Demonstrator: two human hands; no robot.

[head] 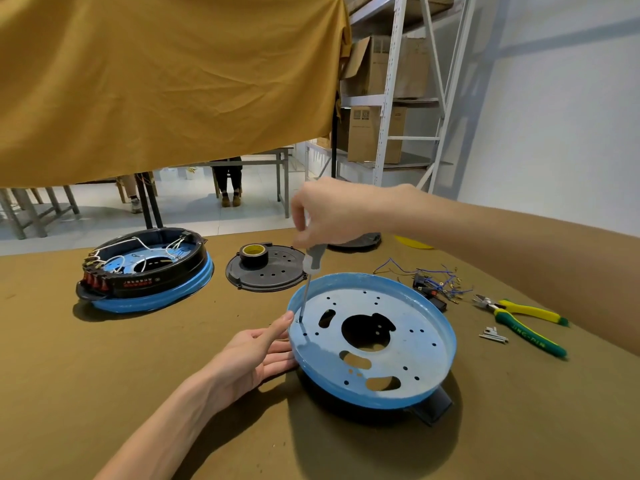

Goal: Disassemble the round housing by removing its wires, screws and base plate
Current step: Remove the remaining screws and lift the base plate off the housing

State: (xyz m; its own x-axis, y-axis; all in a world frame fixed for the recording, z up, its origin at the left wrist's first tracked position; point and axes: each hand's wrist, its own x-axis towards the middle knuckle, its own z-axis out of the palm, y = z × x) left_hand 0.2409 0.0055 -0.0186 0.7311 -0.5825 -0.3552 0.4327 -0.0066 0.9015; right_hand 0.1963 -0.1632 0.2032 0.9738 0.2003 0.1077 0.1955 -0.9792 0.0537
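A round housing with a blue-rimmed metal base plate (408, 348) lies face up at the centre of the table, tilted on its black body. My right hand (332, 213) grips a grey-handled screwdriver (311, 268) held upright, its tip on a screw near the plate's left edge. My left hand (256, 351) rests flat against the housing's left rim, thumb on the rim, fingers spread. A pile of removed wires (436, 282) with a switch lies to the right. Several loose screws (493, 335) lie next to the pliers.
A second housing (145, 271), still wired, sits at the far left. A black cover plate (266, 271) with a tape roll (254, 252) stands behind the centre. Yellow-green pliers (523, 320) lie right. A yellow cloth hangs overhead; shelving stands at the back right.
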